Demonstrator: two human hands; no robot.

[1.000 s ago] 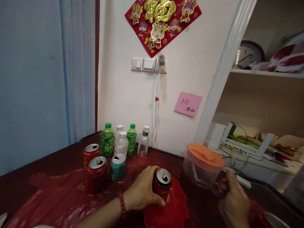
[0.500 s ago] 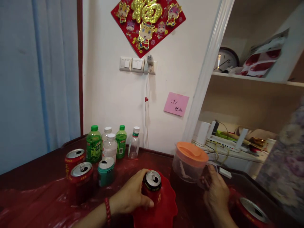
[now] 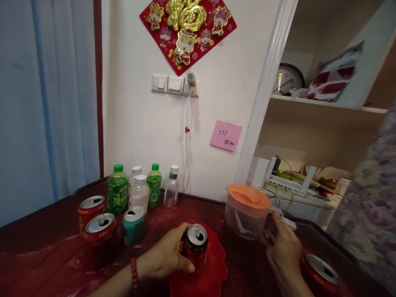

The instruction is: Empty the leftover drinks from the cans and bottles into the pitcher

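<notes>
My left hand (image 3: 163, 253), a red bead bracelet on its wrist, is wrapped round a dark red can (image 3: 197, 243) with a silver top. That can is upright over a red scalloped plate (image 3: 213, 272). On the right, my right hand (image 3: 284, 247) is closed round the handle of a clear plastic pitcher (image 3: 244, 220) with an orange lid. The pitcher is upright, and a pale shape shows through its side. Close to my right forearm stands another red can (image 3: 321, 272).
At the left stand two red cans (image 3: 100, 239) (image 3: 91, 208), a teal can (image 3: 134, 227), green bottles (image 3: 118, 192) (image 3: 154, 187) and clear bottles (image 3: 139, 196) (image 3: 171, 189). White routers with cables (image 3: 284, 183) lie on a ledge behind the pitcher. The wall bounds the table's back.
The view has shifted slightly, moving most things a little left in the picture. Both hands keep their holds on the can and the pitcher handle.
</notes>
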